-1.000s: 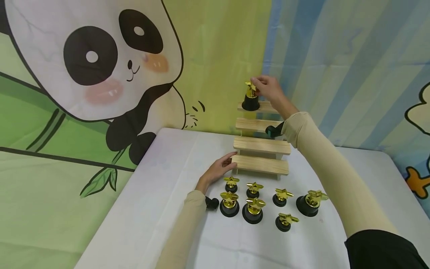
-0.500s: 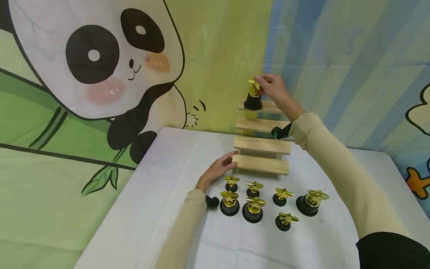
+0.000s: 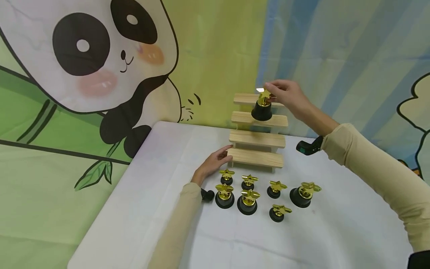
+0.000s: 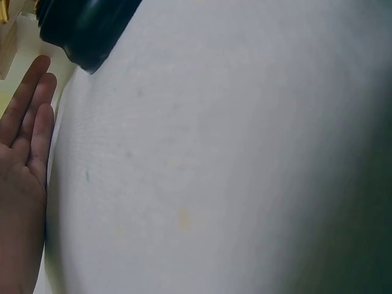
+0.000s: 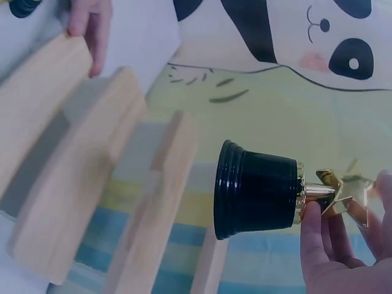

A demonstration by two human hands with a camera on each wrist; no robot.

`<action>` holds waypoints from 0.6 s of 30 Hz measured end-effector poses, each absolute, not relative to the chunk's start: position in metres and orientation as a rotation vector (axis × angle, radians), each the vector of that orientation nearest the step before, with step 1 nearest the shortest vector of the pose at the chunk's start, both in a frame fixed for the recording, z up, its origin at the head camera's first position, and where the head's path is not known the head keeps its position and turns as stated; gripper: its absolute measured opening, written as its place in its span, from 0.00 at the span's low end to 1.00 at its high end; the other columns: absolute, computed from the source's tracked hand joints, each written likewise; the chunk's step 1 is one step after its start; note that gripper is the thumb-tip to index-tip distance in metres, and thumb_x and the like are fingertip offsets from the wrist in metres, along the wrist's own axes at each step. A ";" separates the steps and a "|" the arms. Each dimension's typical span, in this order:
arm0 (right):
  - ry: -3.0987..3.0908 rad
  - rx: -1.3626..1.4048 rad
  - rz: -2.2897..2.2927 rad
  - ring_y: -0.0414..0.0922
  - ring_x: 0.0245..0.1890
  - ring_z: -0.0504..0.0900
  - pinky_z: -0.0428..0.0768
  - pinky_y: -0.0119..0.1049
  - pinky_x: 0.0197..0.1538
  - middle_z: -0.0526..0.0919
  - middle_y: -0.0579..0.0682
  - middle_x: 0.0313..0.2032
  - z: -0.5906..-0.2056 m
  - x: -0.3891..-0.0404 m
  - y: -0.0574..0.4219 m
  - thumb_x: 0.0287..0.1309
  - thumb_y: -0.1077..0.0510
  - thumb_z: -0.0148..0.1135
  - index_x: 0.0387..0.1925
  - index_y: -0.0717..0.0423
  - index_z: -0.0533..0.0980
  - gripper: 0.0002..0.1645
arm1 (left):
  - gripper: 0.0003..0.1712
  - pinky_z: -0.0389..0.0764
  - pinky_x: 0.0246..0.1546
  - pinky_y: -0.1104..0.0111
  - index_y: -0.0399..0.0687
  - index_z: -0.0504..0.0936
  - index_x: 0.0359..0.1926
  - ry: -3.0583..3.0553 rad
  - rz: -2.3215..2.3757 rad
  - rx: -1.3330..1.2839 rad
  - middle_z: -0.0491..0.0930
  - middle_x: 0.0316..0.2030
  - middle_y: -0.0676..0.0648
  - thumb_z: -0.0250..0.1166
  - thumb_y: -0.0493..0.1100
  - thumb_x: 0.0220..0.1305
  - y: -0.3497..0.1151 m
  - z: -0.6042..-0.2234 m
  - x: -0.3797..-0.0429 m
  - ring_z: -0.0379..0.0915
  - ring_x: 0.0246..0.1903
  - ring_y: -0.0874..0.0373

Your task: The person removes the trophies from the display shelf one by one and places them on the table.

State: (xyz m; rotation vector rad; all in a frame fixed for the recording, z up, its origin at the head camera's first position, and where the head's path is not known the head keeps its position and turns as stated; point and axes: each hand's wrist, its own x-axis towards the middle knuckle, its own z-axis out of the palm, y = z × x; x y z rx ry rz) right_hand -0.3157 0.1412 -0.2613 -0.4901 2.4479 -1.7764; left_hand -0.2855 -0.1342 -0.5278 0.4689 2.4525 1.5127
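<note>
My right hand pinches a star trophy by its gold star, the black base hanging down in front of the upper steps of a wooden stepped stand. In the right wrist view the trophy shows whole, with fingers around its gold stem and star. Straight fingers of my left hand touch the left end of the stand's lowest step. The left wrist view catches the left hand with fingers extended beside the white tabletop.
Several star trophies stand on the white table before the stand, among them a large trophy at the right and a small trophy at the front. A panda-printed cloth hangs behind the table.
My right hand has lifted the trophy off the top step and brought it right and toward me. The left hand keeps its place at the lowest step, while the head view has shifted slightly.
</note>
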 end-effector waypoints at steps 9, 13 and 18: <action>2.545 -0.482 -1.550 0.33 0.44 0.83 0.78 0.38 0.60 0.75 0.45 0.56 -0.271 -0.272 0.148 0.66 0.39 0.54 0.61 0.55 0.74 0.32 | 0.32 0.69 0.65 0.54 0.81 0.61 0.69 2.439 1.519 0.444 0.70 0.65 0.47 0.57 0.65 0.66 -0.139 -0.523 -0.285 0.70 0.62 0.52; 2.535 -0.514 -1.497 0.33 0.44 0.83 0.79 0.36 0.58 0.75 0.47 0.58 -0.277 -0.254 0.149 0.67 0.40 0.53 0.59 0.55 0.75 0.29 | 0.32 0.69 0.65 0.53 0.81 0.62 0.69 2.425 1.543 0.425 0.71 0.64 0.47 0.58 0.65 0.65 -0.140 -0.524 -0.284 0.70 0.62 0.51; 2.521 -0.523 -1.455 0.33 0.46 0.83 0.77 0.42 0.62 0.76 0.51 0.58 -0.283 -0.236 0.159 0.70 0.42 0.51 0.60 0.56 0.75 0.28 | 0.32 0.70 0.65 0.53 0.78 0.63 0.69 2.411 1.566 0.435 0.73 0.63 0.47 0.59 0.64 0.65 -0.140 -0.526 -0.284 0.70 0.62 0.52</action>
